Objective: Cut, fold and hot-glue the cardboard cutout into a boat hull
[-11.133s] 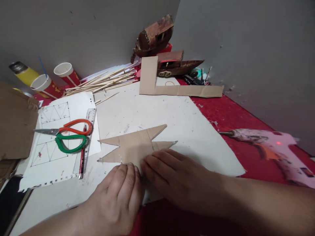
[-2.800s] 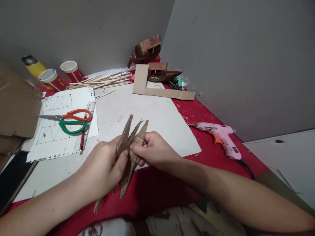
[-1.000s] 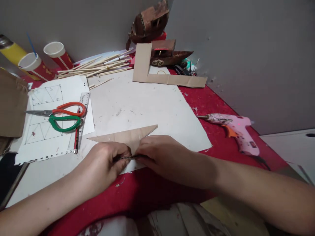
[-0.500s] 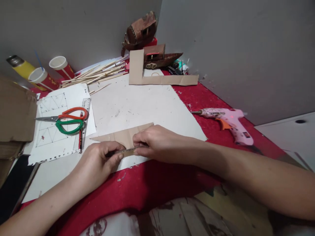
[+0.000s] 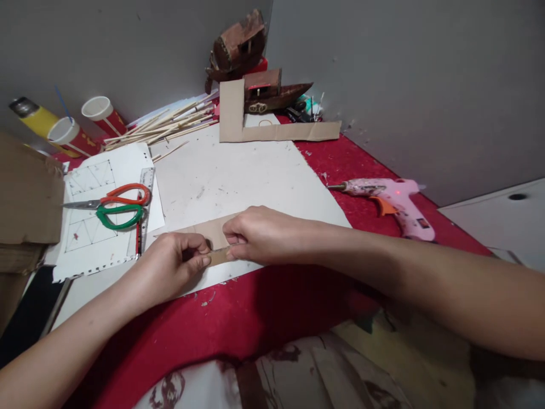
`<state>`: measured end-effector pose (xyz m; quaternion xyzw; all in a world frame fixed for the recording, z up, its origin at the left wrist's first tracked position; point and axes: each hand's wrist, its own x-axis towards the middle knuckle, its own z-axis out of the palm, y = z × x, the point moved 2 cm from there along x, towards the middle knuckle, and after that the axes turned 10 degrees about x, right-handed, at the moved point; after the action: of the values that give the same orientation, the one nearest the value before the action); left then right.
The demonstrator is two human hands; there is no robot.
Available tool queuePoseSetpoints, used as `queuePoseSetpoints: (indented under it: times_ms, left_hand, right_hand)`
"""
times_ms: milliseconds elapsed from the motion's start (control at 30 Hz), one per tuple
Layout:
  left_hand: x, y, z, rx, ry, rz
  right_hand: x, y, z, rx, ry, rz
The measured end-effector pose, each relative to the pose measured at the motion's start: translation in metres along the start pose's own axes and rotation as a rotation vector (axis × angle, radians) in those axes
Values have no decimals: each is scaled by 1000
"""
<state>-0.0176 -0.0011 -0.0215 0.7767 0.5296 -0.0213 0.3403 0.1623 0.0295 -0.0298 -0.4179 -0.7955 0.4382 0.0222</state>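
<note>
A piece of brown cardboard (image 5: pixel 216 232) lies over the white sheet (image 5: pixel 251 176) near its front edge, its near strip bent along a fold. My left hand (image 5: pixel 181 262) pinches that near edge between thumb and fingers. Close beside it, my right hand (image 5: pixel 249 234) grips the same edge with its thumb and curled fingers. The hands cover part of the cardboard. Left of them, scissors (image 5: pixel 121 205) with orange and green handles rest on a drawn paper (image 5: pixel 87 241), over a clear ruler (image 5: pixel 147 190) and a pencil (image 5: pixel 138 241).
A pink glue gun (image 5: pixel 394 201) lies on the red cloth at right. An L-shaped cardboard piece (image 5: pixel 232 113), model boats (image 5: pixel 279 97) and wooden sticks (image 5: pixel 179 120) are at the back. Two red cups (image 5: pixel 79 141) and a yellow bottle (image 5: pixel 38 119) stand at left.
The near strip of the cardboard is turned more toward me, showing more of its face. Both hands keep their pinch, and the view has shifted slightly.
</note>
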Motion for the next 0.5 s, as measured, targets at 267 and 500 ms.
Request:
queuePoseSetpoints:
  times_ms: [267,500]
  left_hand:
    - [1,0,-3,103,7,-6]
    - [-2,-4,-3,90,55,59]
  right_hand:
    - [3,-1,4,11,61,-10]
    - [1,-6,5,-42,86,-20]
